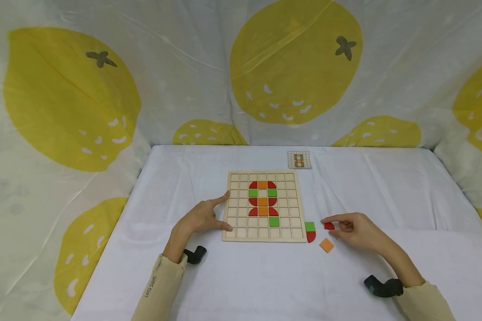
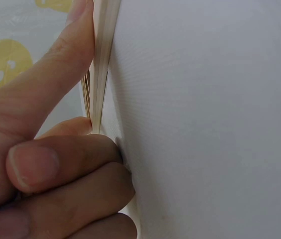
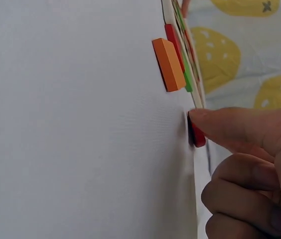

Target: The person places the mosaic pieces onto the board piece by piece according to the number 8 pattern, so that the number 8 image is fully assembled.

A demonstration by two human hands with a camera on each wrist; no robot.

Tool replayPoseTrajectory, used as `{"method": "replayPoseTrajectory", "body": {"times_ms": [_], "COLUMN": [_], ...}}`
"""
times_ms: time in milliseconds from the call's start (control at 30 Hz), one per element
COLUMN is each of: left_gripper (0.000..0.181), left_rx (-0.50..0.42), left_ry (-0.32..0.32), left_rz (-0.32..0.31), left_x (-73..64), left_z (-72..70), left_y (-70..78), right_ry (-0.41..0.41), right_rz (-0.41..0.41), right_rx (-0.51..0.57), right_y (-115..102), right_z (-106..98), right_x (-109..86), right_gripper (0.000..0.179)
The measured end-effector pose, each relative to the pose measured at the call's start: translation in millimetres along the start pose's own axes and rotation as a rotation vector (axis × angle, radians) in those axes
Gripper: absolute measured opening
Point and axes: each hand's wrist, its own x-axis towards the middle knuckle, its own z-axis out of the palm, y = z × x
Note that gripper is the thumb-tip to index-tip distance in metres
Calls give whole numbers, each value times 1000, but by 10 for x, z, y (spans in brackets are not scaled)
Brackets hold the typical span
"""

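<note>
A square wooden grid board (image 1: 241, 236) lies on the white cloth, with red rounded pieces, orange squares (image 1: 263, 202) and green squares (image 1: 274, 221) set in its cells. My left hand (image 1: 198, 217) rests at the board's left edge, index finger and thumb spread apart along it; the left wrist view shows its other fingers curled. To the right of the board, my right hand (image 1: 357, 229) pinches a red quarter-round tile (image 3: 199, 135) between thumb and index finger, low over the cloth. A loose orange square tile (image 1: 326, 245) lies just left of that hand.
Against the board's lower right side lie a green square tile (image 1: 309, 226) and a red quarter-round tile (image 1: 311, 236). A small pattern card (image 1: 299, 159) with a printed grid lies behind the board. Lemon-print cloth (image 1: 184, 89) hangs around the table's back and sides.
</note>
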Motion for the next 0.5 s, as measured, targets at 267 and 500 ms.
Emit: {"method": "replayPoseTrajectory", "body": {"times_ms": [267,500], "left_gripper": [113,113], "left_rx": [7,6], "left_ry": [-1,-2], "left_rz": [10,6], "left_x": [-13,-12], "left_z": [-10,-9], "left_y": [-8,-3], "right_ry": [-49,-86], "right_rz": [6,0], "right_rx": [21,3], "right_y": [25,79], "right_z": [-132,-217], "right_x": [-47,-69], "right_gripper": [34,35]}}
